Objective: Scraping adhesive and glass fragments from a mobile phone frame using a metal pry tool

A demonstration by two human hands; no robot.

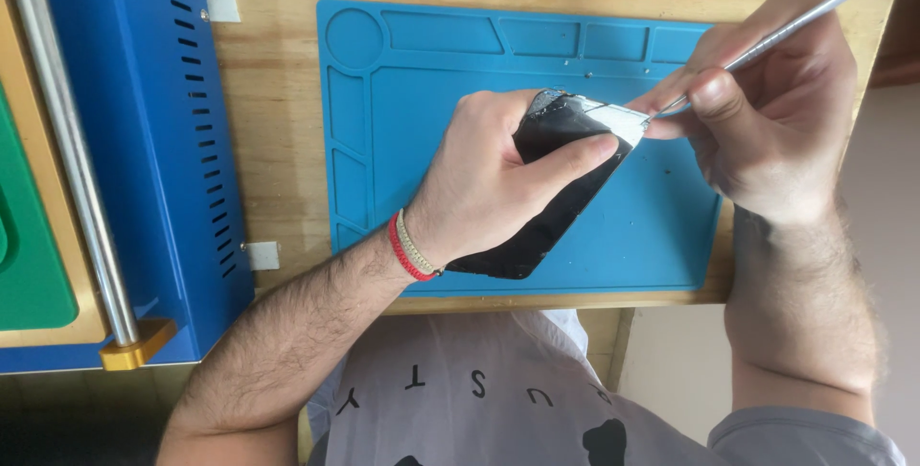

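Working over the blue mat (pixel 661 226) on the wooden bench (pixel 278 121), we grip a black phone (pixel 551 207) in our left hand (pixel 489 178), fingers clamped round its body, tilted above the mat. Our right hand (pixel 776 111) pinches 1 thin metal pry tool (pixel 815 13), tip touching the phone's top edge. Blue machine (pixel 144 140) sits at left.

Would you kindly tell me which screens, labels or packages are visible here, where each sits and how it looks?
Phone screen: dark, cracked glass panel, pale at its top end, held by the left hand over the blue mat.
Labels, packages, signs: none to be seen.
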